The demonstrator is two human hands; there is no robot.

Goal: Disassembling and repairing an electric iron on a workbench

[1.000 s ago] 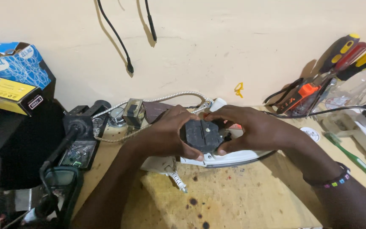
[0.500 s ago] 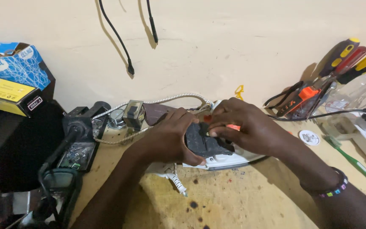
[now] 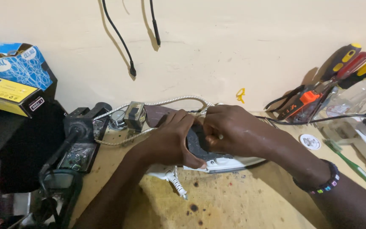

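Note:
A white clothes iron (image 3: 229, 163) lies on the stained wooden bench, with a dark plastic cover piece (image 3: 195, 142) on top of it. My left hand (image 3: 170, 142) wraps the near side of the iron, thumb pressed along its lower edge. My right hand (image 3: 234, 131) covers the top from the right, fingers curled onto the dark piece. Both hands hide most of the iron's body. A braided white cord (image 3: 166, 103) loops from the iron's back toward the left. A white strain-relief stub (image 3: 176, 186) pokes out below my left hand.
A small transformer (image 3: 134, 115) and a circuit board (image 3: 79, 156) sit left of the iron, with a soldering stand (image 3: 60, 182) nearer. Boxes (image 3: 13, 80) stack at far left. Screwdrivers (image 3: 344, 63) lean at right beside a green toothbrush (image 3: 352, 167). Two black wires (image 3: 126, 55) hang on the wall.
My right hand has slid left over the dark piece, covering it more. My left hand has closed tighter around the near side. The orange part seen earlier is now hidden.

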